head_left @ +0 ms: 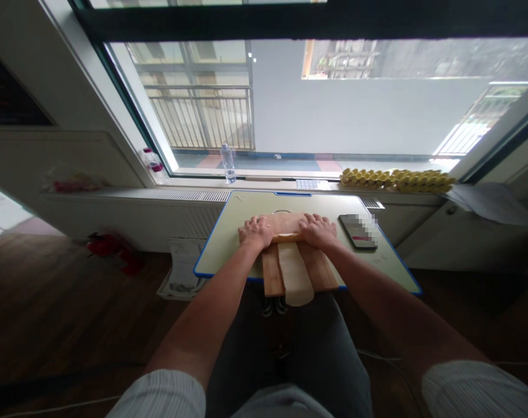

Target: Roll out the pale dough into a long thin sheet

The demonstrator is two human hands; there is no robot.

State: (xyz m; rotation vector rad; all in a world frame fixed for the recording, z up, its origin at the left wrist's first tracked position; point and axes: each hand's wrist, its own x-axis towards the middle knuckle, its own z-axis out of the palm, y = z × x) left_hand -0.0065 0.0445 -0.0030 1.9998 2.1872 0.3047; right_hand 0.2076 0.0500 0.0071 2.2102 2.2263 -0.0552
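Ideally, press evenly with left hand [255, 232] and right hand [318, 231], in a grip closed over the rolling pin [277, 238]; keep straight the pale dough strip [295, 273], running beneath along the wooden board [272, 271], past its near edge.

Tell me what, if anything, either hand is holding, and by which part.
The left hand and right hand cover opposite ends of the rolling pin; whether the fingers close around it cannot be told.
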